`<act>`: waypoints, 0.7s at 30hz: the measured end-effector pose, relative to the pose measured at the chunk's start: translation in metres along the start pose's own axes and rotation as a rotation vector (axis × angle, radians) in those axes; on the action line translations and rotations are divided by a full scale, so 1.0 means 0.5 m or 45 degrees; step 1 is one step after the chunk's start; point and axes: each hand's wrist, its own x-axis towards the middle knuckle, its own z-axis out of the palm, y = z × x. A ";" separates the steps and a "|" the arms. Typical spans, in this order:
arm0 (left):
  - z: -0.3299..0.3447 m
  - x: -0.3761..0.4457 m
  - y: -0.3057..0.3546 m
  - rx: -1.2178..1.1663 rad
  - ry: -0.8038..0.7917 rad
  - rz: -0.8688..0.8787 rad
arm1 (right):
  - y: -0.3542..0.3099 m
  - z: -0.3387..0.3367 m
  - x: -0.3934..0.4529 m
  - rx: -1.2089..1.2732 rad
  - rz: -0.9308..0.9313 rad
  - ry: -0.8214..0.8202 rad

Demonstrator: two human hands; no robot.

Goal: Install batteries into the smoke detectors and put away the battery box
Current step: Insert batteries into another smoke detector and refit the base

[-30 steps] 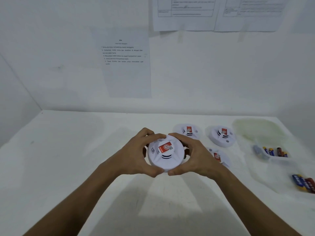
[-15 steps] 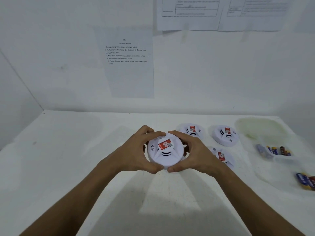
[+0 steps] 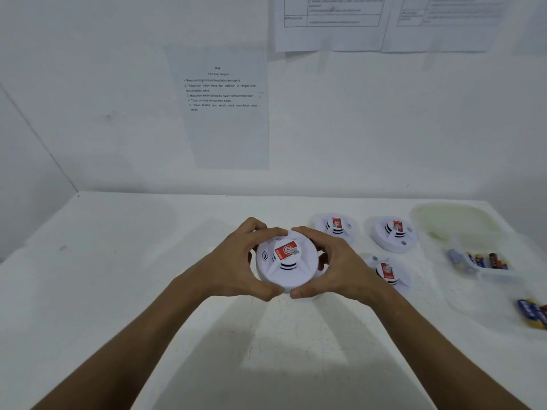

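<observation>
- Both hands, left hand (image 3: 236,267) and right hand (image 3: 337,270), grip one smoke detector (image 3: 286,263) above the desk (image 3: 118,291).
- Step, likely: twisting its cover; next needs firm counter-rotation.

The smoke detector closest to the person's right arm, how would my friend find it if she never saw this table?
Start at the white table and look right of the two hands, where three smoke detectors lie. Two sit in a row farther back. The one you want lies alone in front of them, closest to the right hand, whose wrist partly hides it.
</observation>
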 end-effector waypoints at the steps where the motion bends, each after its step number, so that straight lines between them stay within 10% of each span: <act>1: 0.001 0.000 -0.001 -0.017 0.004 0.006 | 0.000 0.000 0.000 0.000 0.000 0.007; 21: -0.002 -0.003 0.027 -0.192 0.131 -0.043 | -0.002 -0.024 0.003 -0.017 -0.001 0.026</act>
